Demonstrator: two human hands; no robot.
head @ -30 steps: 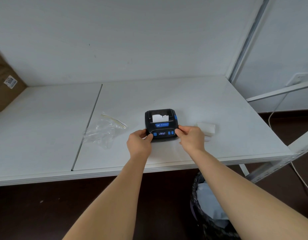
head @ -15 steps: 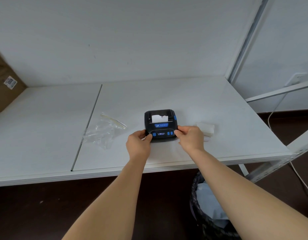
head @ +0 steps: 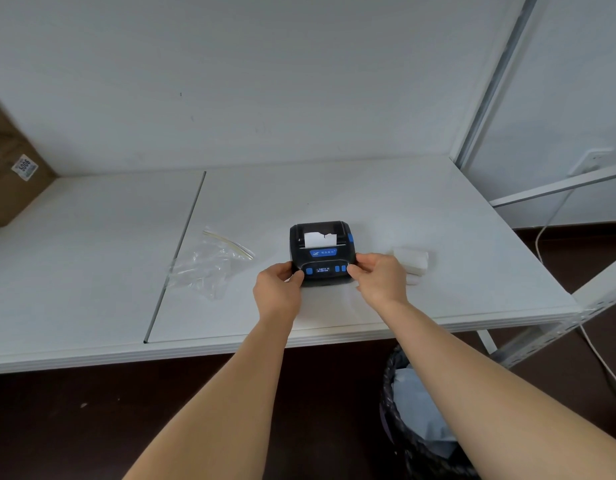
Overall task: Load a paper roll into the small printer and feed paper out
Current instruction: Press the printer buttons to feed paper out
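Observation:
A small black printer [head: 322, 252] with blue buttons sits on the white table [head: 386, 209], its lid closed. A short torn strip of white paper [head: 320, 238] sticks out of its top slot, and its little front display is lit. My left hand [head: 277, 289] grips the printer's front left corner, thumb beside a blue button. My right hand [head: 379, 277] grips the front right corner, thumb close to the two blue buttons there. A white paper roll [head: 411, 259] lies on the table just right of my right hand.
An empty clear plastic bag [head: 209, 263] lies left of the printer. A brown cardboard box [head: 12, 171] stands at the far left against the wall. Under the table's front edge is a black-lined waste bin [head: 417, 420] holding crumpled paper. A white cable [head: 597, 358] hangs at right.
The front display has lit up. Both hands stay at the printer's front corners with only slight shifts of the fingers.

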